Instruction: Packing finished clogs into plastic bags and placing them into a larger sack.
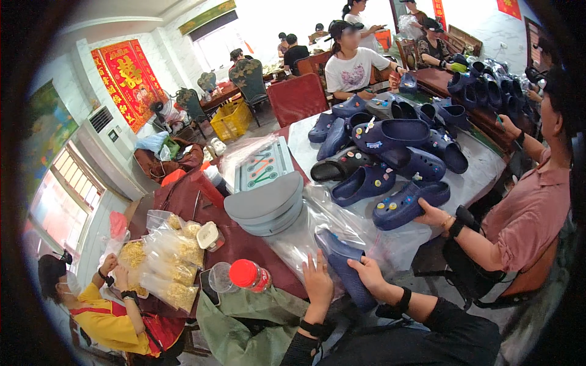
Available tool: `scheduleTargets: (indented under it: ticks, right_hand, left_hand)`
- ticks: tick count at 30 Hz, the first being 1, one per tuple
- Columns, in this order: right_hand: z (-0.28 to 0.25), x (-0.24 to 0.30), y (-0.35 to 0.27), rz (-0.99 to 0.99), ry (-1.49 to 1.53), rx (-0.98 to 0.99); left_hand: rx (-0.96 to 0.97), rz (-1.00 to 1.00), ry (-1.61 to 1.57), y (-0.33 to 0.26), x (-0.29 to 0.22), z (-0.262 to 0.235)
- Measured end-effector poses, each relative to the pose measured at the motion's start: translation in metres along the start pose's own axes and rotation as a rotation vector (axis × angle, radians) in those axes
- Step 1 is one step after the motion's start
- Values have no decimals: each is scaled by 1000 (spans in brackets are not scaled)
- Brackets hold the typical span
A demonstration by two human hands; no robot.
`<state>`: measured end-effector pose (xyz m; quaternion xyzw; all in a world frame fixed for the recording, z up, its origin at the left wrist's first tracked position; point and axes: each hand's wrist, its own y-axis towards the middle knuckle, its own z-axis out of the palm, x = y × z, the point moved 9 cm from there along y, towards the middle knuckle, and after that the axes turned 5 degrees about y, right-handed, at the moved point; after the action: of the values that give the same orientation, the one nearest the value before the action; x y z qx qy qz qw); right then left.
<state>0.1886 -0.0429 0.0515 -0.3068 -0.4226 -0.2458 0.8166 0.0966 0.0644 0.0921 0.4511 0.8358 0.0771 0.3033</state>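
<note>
A dark blue clog (351,277) is tilted in front of me at the near edge of the table. My right hand (370,278) grips it from its right side. On its left, my left hand (318,283) has its fingers stretched out and apart, close to the clog and the clear plastic bags (287,247); whether it touches either I cannot tell. Beyond lies a pile of navy clogs (390,135), several with small colourful charms. A black clog (345,163) lies at its left side. To the right, a co-worker's hand (434,215) holds a charm-studded navy clog (406,206).
Left of the pile stand a stack of grey curved pieces (264,204) and a patterned board (265,166). A red-lidded jar (245,274), a clear cup (221,277) and bags of small yellow pieces (174,268) lie nearer. Co-workers sit around the table.
</note>
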Motion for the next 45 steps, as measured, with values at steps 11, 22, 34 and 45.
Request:
scheduleTargets:
  ticks: [11,22,34,45]
  right_hand:
    - [-2,4,-12,-107,109,13]
    - [-46,0,-7,-236,161,-146]
    - [-36,-3,-1,-210,-5,-250]
    - [-37,-42,32,-105,148,-130]
  left_hand:
    - [-77,93,-88,-20,-37,-20]
    - [104,303,-164,-44,-80,-13]
    - [-89,33,-382,-54,-16,-15]
    - [165,-737,-926,-72,46,39]
